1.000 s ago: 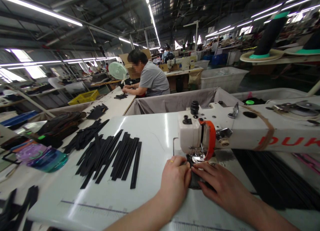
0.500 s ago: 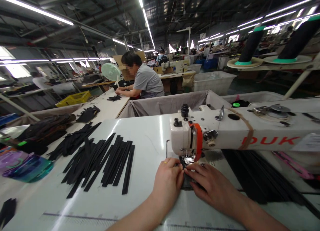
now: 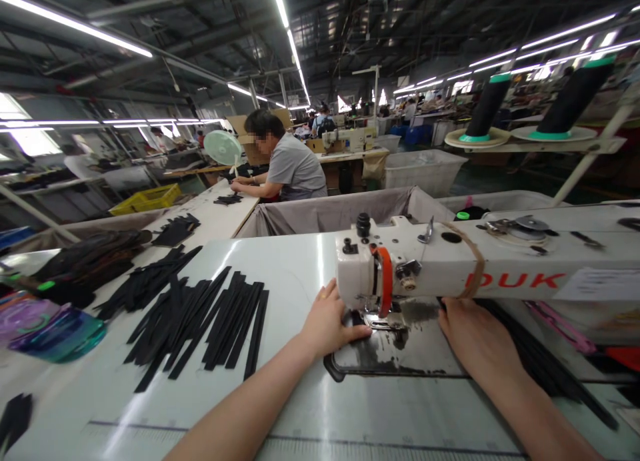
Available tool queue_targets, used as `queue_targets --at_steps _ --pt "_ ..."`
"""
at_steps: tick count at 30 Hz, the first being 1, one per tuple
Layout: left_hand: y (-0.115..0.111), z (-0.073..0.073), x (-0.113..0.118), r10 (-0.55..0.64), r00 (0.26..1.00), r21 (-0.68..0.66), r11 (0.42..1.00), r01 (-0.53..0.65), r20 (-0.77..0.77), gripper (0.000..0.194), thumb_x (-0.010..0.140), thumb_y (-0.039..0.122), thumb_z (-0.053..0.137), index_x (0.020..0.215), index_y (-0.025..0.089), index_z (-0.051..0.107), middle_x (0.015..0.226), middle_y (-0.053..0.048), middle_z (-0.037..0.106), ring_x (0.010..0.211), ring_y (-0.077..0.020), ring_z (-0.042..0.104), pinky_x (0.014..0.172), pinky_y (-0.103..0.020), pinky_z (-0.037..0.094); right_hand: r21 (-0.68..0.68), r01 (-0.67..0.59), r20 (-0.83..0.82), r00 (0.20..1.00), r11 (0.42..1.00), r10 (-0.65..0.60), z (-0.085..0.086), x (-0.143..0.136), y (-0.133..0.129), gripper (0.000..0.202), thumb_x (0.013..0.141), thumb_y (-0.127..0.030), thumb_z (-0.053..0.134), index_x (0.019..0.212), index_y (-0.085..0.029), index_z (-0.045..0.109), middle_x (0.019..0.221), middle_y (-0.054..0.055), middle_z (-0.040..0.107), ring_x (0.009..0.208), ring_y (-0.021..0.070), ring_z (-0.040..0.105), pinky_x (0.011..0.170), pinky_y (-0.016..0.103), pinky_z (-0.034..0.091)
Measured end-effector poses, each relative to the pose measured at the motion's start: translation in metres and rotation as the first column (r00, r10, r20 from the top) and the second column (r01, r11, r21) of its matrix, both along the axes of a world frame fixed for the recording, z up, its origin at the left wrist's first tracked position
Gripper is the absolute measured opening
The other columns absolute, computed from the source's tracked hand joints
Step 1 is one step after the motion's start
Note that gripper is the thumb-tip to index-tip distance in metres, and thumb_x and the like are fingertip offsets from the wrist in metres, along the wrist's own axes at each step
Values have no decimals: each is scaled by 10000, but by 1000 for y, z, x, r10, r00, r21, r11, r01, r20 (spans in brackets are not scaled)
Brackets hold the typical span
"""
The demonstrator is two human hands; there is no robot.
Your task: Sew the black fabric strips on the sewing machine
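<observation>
My left hand is beside the head of a white sewing machine. Its thumb stretches over the metal plate near the presser foot, while its other fingers reach along the left side of the head, partly hidden. Nothing shows in its grasp. Under the machine arm, my right hand lies outstretched on a pile of black fabric strips. Its fingertips touch the pile's left edge and are partly covered. Bare metal shows on the needle plate between my hands.
Several rows of black strips lie on the white table to the left. A purple-and-teal container stands at the far left. Black thread cones rise at the right. A co-worker sits beyond a cloth-lined bin.
My hands have moved apart from the presser foot, the left one up along the head, the right one over to the strip pile. The dark piece under my fingers no longer shows there.
</observation>
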State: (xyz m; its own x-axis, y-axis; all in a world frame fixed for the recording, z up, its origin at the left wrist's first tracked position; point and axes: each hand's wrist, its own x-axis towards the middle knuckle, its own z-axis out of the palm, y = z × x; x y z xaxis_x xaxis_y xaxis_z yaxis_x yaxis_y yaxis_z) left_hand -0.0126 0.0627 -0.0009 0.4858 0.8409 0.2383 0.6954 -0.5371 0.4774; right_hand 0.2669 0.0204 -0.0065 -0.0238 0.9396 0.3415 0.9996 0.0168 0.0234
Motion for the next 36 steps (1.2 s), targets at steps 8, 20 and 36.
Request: queue_targets --at_steps 8,20,36 --pt "-47 28 -57 287 957 -38 957 -286 31 222 828 357 659 959 188 719 1267 -151 599 1270 -371 474 1044 -551 389 7 -280 -619 753 960 224 4 -16 -35 148 847 -319 531 932 -238 621 774 21 716 626 195 691 545 254 557" --pt "-43 2 18 485 729 -750 660 56 482 206 807 221 628 988 132 587 604 51 553 417 -85 472 445 -211 381 181 -801 -156 549 570 821 11 -86 -53 434 883 -21 359 1192 -180 618 1176 108 655 1031 211 636 833 297 549" --pt "-51 -11 9 -6 999 101 995 3 31 99 903 107 564 911 155 650 1120 -70 672 998 -221 584 929 -367 513 295 -739 235 671 606 703 -21 -99 -54 369 822 -26 419 1120 -48 634 1112 161 703 1014 241 660 832 324 537"
